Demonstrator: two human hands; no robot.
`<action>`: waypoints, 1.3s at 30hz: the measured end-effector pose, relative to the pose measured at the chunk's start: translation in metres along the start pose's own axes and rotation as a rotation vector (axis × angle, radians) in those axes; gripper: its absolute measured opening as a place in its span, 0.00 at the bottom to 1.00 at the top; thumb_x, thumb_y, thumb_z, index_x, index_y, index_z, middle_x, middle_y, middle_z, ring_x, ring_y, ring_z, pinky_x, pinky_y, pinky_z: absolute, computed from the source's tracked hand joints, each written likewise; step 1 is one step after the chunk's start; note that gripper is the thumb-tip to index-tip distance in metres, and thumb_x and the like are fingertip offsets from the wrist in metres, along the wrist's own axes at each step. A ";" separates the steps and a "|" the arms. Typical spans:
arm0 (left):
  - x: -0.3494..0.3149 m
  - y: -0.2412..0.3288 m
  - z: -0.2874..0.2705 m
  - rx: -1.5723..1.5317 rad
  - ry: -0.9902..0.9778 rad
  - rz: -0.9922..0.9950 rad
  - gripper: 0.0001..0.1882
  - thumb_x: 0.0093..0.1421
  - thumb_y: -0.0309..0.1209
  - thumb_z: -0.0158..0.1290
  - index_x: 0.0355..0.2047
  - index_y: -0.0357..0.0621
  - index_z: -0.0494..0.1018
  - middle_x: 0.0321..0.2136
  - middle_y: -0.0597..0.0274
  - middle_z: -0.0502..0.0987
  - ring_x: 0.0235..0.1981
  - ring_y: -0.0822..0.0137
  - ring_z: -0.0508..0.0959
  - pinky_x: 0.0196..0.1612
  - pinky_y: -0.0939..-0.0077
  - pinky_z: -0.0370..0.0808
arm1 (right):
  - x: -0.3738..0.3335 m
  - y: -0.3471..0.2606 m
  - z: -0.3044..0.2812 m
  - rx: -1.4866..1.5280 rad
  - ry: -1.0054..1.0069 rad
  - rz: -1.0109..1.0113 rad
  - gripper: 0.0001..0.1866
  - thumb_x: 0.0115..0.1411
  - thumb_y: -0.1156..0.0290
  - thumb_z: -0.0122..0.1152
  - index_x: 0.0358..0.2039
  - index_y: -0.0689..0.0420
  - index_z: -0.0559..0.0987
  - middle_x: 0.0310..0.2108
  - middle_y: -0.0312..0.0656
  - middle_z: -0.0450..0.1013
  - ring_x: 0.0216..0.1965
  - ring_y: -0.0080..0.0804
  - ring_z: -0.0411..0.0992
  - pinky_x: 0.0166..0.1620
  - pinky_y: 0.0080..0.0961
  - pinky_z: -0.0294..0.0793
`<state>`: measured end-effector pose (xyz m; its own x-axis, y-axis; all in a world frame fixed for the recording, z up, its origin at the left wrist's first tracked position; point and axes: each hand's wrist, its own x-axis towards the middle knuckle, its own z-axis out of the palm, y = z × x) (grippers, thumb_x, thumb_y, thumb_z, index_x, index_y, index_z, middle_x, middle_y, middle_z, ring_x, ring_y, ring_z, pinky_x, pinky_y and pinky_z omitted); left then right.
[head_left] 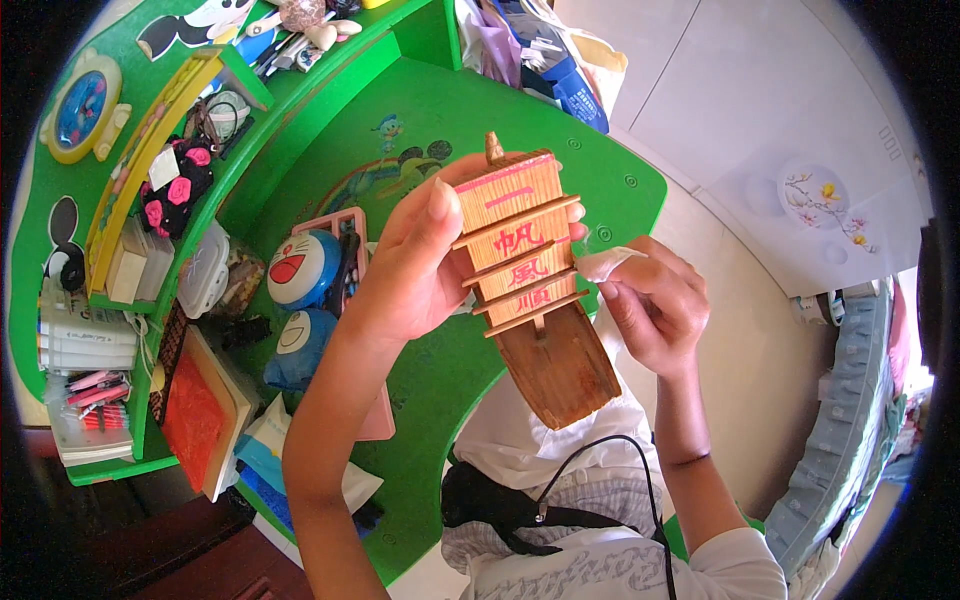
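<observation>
My left hand [413,262] is closed round a wooden model sailboat [522,230], held up above the desk and my lap. Its light slatted sail carries red painted characters and thin cross battens. The brown hull [560,368] points down toward me, and a short mast tip sticks out at the far end. My right hand [660,300] pinches a white tissue [607,263] between thumb and fingers. That tissue is close against the right edge of the sail; whether it touches is hard to tell. The fingers behind the boat are mostly hidden.
Below is a green desk [440,110] with a curved front edge. On it, left of my forearm, lie a pink tray [378,418] and two blue-and-white round cartoon figures [304,268]. A green shelf holds pens, boxes and a clock [84,108]. A white cabinet [740,90] stands right.
</observation>
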<state>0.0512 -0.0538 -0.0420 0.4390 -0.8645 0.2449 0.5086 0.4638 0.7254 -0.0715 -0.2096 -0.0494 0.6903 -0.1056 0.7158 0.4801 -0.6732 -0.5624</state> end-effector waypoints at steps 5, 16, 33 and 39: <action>0.000 -0.001 -0.001 -0.005 -0.002 0.001 0.31 0.58 0.49 0.40 0.52 0.35 0.53 0.45 0.42 0.66 0.45 0.52 0.70 0.47 0.59 0.69 | 0.000 0.001 0.000 0.007 -0.014 -0.018 0.07 0.44 0.80 0.56 0.28 0.59 0.75 0.18 0.39 0.67 0.16 0.32 0.65 0.16 0.25 0.60; 0.000 0.000 0.000 -0.028 0.020 -0.011 0.30 0.59 0.47 0.40 0.52 0.36 0.53 0.46 0.43 0.65 0.46 0.51 0.70 0.47 0.57 0.68 | -0.008 0.003 -0.001 -0.043 0.054 0.027 0.04 0.43 0.80 0.58 0.24 0.60 0.76 0.17 0.40 0.67 0.14 0.29 0.64 0.16 0.22 0.59; 0.000 -0.001 -0.001 -0.033 0.007 0.009 0.30 0.59 0.48 0.39 0.52 0.35 0.54 0.45 0.41 0.65 0.45 0.51 0.70 0.48 0.58 0.68 | -0.007 -0.001 0.000 -0.168 -0.123 -0.192 0.11 0.39 0.78 0.56 0.27 0.61 0.77 0.23 0.43 0.71 0.19 0.31 0.69 0.19 0.23 0.66; 0.001 0.001 -0.001 -0.016 -0.027 -0.008 0.30 0.59 0.47 0.39 0.52 0.36 0.53 0.47 0.43 0.64 0.46 0.50 0.69 0.48 0.57 0.67 | -0.011 0.004 -0.001 -0.142 0.000 -0.140 0.09 0.37 0.81 0.58 0.24 0.61 0.77 0.22 0.45 0.71 0.18 0.30 0.68 0.19 0.21 0.64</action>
<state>0.0526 -0.0544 -0.0418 0.4147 -0.8730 0.2567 0.5236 0.4597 0.7173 -0.0781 -0.2118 -0.0589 0.6225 -0.0035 0.7826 0.4899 -0.7781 -0.3931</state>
